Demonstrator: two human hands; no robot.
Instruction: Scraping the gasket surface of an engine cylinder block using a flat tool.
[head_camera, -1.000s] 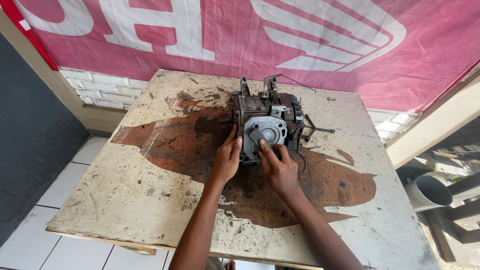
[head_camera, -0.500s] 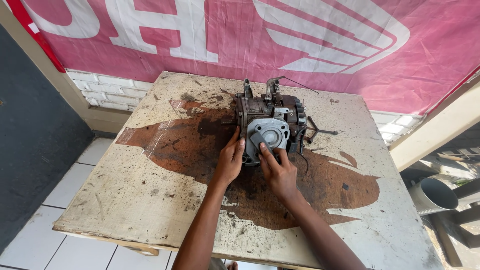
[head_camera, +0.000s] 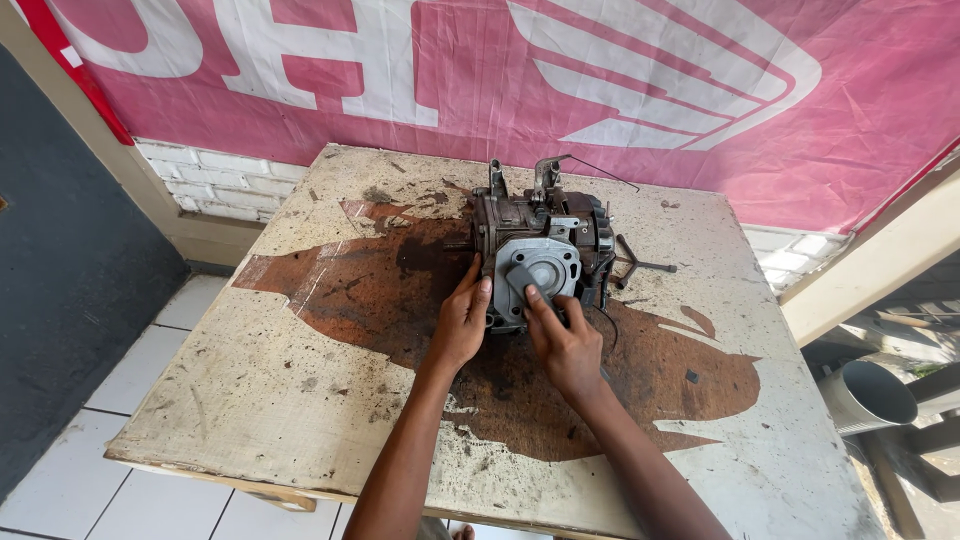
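A: How does the engine (head_camera: 540, 245) look?

B: Grey dirty metal with a round pale cover in front, at the upper middle of the frame on the stained wooden table (head_camera: 250, 400).

A: And the 2 hands?

B: The left hand (head_camera: 462, 325) presses flat on its left side; the right hand (head_camera: 565, 340) lays open fingers on the cover.

Only one view is given, taken from a camera worn on the head and aimed steeply downward and forward. The worktop (head_camera: 300, 400) is seen from its near edge, close enough that both forearms enter from the bottom of the frame. The far edge is met by a pink banner (head_camera: 620, 90) hung on the wall. Tiled floor (head_camera: 90, 470) is caught at the near left, and a grey pipe (head_camera: 865, 395) at the right.
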